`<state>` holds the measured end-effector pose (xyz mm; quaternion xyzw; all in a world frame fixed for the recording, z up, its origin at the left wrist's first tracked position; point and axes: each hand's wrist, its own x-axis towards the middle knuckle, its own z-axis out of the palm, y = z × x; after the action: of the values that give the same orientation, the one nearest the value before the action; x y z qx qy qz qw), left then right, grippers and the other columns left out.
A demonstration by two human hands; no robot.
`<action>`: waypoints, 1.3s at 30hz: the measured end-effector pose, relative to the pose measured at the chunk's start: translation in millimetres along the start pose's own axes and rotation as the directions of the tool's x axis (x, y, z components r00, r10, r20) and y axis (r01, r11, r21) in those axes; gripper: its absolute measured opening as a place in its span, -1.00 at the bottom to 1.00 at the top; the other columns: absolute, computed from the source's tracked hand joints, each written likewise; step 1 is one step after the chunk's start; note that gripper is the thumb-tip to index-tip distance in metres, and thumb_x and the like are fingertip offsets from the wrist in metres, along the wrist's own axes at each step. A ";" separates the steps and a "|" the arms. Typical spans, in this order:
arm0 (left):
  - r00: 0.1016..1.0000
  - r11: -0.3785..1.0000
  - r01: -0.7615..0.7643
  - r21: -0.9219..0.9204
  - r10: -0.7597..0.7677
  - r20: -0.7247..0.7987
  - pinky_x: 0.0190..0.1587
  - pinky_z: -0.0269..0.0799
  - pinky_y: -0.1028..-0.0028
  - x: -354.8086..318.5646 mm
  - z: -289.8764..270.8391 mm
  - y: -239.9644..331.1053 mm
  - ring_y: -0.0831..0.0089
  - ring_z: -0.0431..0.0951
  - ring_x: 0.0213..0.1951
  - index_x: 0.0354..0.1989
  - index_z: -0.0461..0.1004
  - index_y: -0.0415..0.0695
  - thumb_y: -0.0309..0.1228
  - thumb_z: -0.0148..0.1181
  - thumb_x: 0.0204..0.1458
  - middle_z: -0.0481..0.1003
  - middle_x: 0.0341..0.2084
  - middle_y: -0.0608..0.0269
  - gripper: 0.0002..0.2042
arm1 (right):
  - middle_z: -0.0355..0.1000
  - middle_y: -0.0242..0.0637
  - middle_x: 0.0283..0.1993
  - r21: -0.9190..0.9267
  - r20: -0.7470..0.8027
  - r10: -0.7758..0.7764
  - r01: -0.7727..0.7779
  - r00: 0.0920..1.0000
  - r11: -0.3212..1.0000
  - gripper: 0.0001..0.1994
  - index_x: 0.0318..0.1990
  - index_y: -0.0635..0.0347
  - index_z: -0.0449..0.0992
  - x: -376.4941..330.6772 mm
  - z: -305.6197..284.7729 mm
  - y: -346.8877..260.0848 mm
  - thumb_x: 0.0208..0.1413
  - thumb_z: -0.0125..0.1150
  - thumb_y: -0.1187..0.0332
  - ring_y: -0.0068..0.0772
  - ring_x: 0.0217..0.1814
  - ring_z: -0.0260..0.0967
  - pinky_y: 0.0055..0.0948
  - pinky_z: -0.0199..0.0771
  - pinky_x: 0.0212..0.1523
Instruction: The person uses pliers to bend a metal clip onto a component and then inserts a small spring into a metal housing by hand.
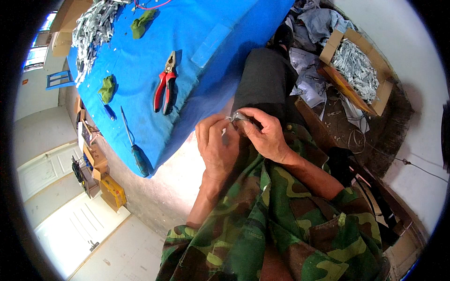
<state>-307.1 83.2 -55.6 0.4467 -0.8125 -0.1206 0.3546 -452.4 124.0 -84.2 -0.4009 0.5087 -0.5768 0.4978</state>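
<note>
Fingertips of both hands meet over my lap at a small silvery-grey piece (233, 118), perhaps metal, too covered to name. My left hand (216, 143) pinches its left end. On the other side my right hand (267, 136) grips it between thumb and fingers. Red-and-black combination pliers (165, 86) lie on the blue cloth (140, 61), up and left of my hands. Closer to the cloth's near corner rests a screwdriver (138, 157) with a dark teal handle. A smaller blue-handled tool (109, 112) lies by a green crumpled cloth piece (107, 89).
Grey-white strip-like parts (96, 33) are heaped on the table's far left, near another green cloth piece (142, 24). An open cardboard box (385, 96) at right holds similar strips. Crumpled wrappings (307, 77) and a cable (422, 168) lie beside it. A yellow box (111, 192) stands at left.
</note>
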 end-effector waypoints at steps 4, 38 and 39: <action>0.999 0.999 0.035 -0.038 -0.036 -0.013 -0.22 0.52 0.40 -3.9 -3.1 -1.5 0.30 0.55 -0.20 -0.19 0.52 -0.27 -0.66 0.30 0.01 0.52 -0.14 0.03 -0.81 | 0.60 -0.23 -0.12 0.033 -0.008 0.042 -0.041 0.999 0.999 -0.73 0.08 0.35 0.52 1.5 0.1 -4.2 0.27 0.20 0.46 -0.55 -0.10 0.52 -0.48 0.54 -0.07; 0.625 0.281 0.758 -0.589 -0.571 0.532 -0.35 0.34 0.58 0.0 -11.2 -4.6 0.60 0.44 -0.46 -0.25 0.54 -0.21 -0.35 0.24 0.24 0.52 -0.47 0.34 -0.84 | 0.57 -0.30 -0.07 -0.025 0.050 -0.101 0.103 0.994 0.994 -0.71 0.08 0.31 0.53 2.4 -3.0 -0.6 0.27 0.27 0.39 -0.58 -0.06 0.47 -0.50 0.51 -0.03; 0.618 0.274 0.763 -0.585 -0.571 0.540 -0.35 0.35 0.58 0.6 -10.9 -4.4 0.60 0.44 -0.46 -0.26 0.53 -0.21 -0.36 0.23 0.24 0.51 -0.48 0.34 -0.84 | 0.57 -0.30 -0.07 -0.031 0.051 -0.101 0.103 0.994 0.994 -0.71 0.08 0.31 0.53 2.4 -3.6 -0.5 0.27 0.27 0.39 -0.58 -0.06 0.47 -0.50 0.51 -0.03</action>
<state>-297.0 81.6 -49.7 0.5301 -0.4412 -0.6444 0.3304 -456.4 122.3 -84.4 -0.4486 0.4847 -0.5830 0.4732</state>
